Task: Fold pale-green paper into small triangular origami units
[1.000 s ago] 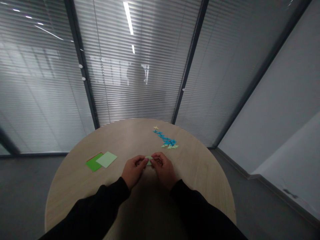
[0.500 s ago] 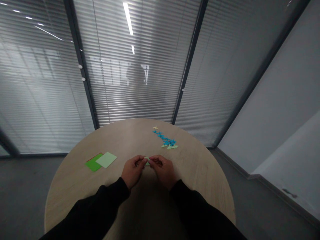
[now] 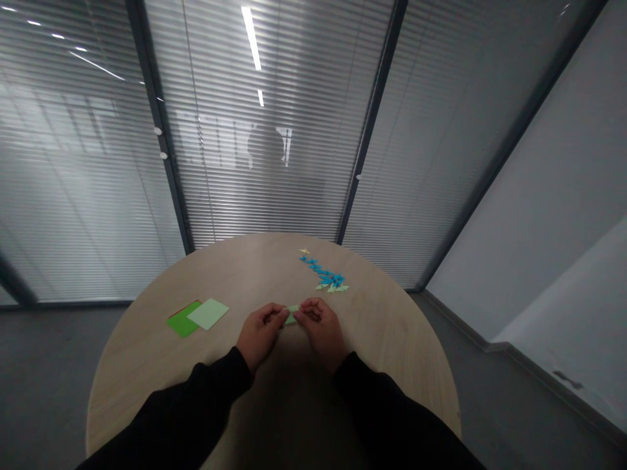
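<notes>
Between my hands, just above or on the table, is a small piece of pale green folded paper (image 3: 292,314). My left hand (image 3: 261,334) pinches its left side between thumb and fingers. My right hand (image 3: 322,331) pinches its right side, with the fingers curled. Much of the paper is hidden behind my fingertips, so its folds do not show clearly. Beyond my right hand lie several small folded blue paper pieces (image 3: 321,270) in a slanting row. Pale green folded pieces (image 3: 337,288) sit at the row's near end, and a yellow one (image 3: 304,251) at its far end.
On the left of the round wooden table (image 3: 255,267) lies a pale green paper sheet (image 3: 209,314), overlapping a bright green sheet (image 3: 183,322) with a red edge beneath it. Glass panels with blinds (image 3: 269,196) stand behind the table, and a white wall (image 3: 553,261) is on the right.
My right hand's fingers have shifted slightly up and to the right, opening a wider gap between the hands. More of the pale green paper now shows. The other papers stay put.
</notes>
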`<act>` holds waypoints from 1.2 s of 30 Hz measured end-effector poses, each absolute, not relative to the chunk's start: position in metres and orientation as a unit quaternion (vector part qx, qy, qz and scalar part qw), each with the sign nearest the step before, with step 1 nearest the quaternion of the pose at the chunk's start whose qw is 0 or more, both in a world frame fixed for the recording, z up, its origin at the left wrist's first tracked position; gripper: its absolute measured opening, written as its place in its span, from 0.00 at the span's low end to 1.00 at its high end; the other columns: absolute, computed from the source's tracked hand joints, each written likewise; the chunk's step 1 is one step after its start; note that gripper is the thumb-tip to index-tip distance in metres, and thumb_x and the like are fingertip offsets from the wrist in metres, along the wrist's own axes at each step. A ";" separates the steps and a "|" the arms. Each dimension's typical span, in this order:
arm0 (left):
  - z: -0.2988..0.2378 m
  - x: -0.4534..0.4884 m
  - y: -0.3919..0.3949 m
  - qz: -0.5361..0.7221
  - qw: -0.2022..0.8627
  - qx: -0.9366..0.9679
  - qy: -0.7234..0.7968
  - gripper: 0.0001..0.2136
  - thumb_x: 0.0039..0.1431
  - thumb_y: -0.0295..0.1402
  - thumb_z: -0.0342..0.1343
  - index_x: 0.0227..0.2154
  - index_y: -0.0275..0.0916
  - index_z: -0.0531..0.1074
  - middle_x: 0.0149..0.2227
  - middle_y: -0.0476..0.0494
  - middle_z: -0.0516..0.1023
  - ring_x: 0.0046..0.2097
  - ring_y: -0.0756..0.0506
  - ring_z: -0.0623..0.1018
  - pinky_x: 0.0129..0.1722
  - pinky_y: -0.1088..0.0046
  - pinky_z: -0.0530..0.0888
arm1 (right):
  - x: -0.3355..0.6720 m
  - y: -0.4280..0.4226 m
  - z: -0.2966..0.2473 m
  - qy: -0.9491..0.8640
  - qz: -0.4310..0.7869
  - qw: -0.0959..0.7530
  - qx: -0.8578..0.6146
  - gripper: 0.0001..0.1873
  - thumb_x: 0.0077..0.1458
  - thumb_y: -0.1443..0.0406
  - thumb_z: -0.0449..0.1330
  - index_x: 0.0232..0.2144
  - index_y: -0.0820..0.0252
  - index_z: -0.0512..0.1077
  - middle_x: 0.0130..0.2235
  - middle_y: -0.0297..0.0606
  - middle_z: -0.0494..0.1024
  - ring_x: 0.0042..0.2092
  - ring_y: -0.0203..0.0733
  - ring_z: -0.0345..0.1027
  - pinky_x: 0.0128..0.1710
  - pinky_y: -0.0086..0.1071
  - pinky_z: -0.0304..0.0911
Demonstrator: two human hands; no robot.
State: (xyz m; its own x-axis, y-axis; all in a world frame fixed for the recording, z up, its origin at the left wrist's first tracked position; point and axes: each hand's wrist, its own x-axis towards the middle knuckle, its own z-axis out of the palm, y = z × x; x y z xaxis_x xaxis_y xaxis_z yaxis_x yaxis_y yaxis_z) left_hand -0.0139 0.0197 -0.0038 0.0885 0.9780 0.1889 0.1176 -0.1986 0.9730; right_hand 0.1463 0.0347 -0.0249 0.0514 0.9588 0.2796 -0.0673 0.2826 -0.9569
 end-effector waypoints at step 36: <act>-0.009 -0.014 0.023 0.534 0.464 0.567 0.422 0.13 0.50 0.43 0.65 0.31 0.37 0.78 0.30 0.44 0.82 0.31 0.46 0.79 0.33 0.71 0.73 | 0.149 0.026 -0.014 -0.564 0.430 0.579 -0.403 0.11 0.48 0.58 0.68 0.29 0.59 0.75 0.31 0.37 0.79 0.34 0.42 0.74 0.37 0.34 0.68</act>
